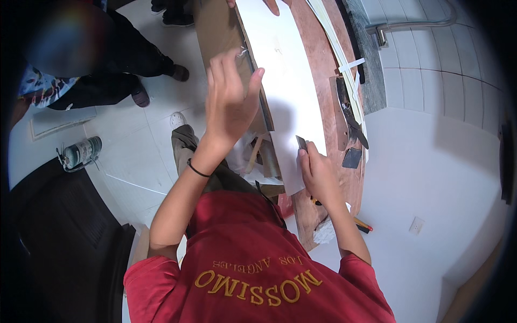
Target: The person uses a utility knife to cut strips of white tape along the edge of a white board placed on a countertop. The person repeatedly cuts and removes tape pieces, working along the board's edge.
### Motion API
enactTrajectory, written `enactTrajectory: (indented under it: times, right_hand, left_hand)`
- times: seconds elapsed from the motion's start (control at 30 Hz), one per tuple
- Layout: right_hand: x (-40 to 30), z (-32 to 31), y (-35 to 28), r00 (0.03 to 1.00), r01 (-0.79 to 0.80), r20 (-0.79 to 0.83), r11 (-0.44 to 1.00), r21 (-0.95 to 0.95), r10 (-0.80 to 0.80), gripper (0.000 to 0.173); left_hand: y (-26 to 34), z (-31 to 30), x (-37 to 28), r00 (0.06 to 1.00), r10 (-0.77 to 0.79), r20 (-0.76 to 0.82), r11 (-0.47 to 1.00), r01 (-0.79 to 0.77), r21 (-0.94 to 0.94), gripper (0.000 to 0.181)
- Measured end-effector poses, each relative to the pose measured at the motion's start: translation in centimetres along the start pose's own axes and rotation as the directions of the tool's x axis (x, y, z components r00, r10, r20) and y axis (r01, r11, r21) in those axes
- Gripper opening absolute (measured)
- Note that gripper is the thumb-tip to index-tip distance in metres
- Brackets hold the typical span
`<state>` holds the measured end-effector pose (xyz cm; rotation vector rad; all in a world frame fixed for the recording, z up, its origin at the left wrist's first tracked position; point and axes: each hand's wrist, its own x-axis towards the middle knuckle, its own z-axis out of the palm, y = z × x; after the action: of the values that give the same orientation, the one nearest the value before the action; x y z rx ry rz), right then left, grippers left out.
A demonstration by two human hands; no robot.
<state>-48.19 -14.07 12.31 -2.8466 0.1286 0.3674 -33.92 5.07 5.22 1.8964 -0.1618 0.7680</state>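
A long white sheet (293, 80) lies along the wooden worktop (319, 72), its near end hanging loose at the table's left edge. My right hand (319, 173) grips a small flat metal blade (301, 142), which rests on or just over the sheet near its right edge. Raised at the left side of the sheet is my left hand (232, 89), thumb spread from the fingers and nothing seen in its grasp. A thin curled white shaving (242, 51) shows beside its fingertips. At the far end, another person's hand (272, 6) is on the sheet.
Along the worktop's right side lie white strips (337, 44), a dark tool (357, 133) and a dark square pad (352, 158). Crumpled white material (324, 231) sits near the close end. Leftward are people's legs (121, 48), a fire extinguisher (83, 152) and a black chair (60, 210).
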Motion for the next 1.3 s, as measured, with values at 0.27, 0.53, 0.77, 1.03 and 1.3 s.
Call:
enactTrajectory:
  times: [0.27,0.53,0.77,1.03,1.3]
  right_hand:
    - [0.9,-0.2,-1.3,0.994,0.066,-0.087,0.997,-0.051,-0.070,0.019]
    - [4.3,-0.4,-5.1,0.992,0.117,-0.032,0.984,-0.131,-0.123,0.020]
    - [5.3,-0.4,-6.0,0.995,0.096,0.025,0.963,-0.252,-0.093,0.020]
    - [5.5,-0.7,-6.6,0.994,0.107,0.049,0.942,-0.318,-0.097,0.022]
    - [6.0,-1.4,-7.5,0.988,0.112,0.139,0.928,-0.356,-0.065,0.020]
  left_hand:
    - [-0.5,2.2,-0.9,0.926,-0.049,0.374,0.949,0.160,-0.272,0.030]
    - [-2.8,6.7,2.6,0.977,-0.193,0.095,0.966,0.206,-0.157,0.092]
    - [-3.3,11.5,0.5,0.831,-0.459,0.314,0.590,0.549,-0.591,0.104]
    - [-3.1,12.9,0.5,0.817,-0.477,0.324,0.300,0.498,-0.814,0.094]
    - [-3.1,13.4,0.1,0.801,-0.501,0.326,0.327,0.524,-0.787,0.090]
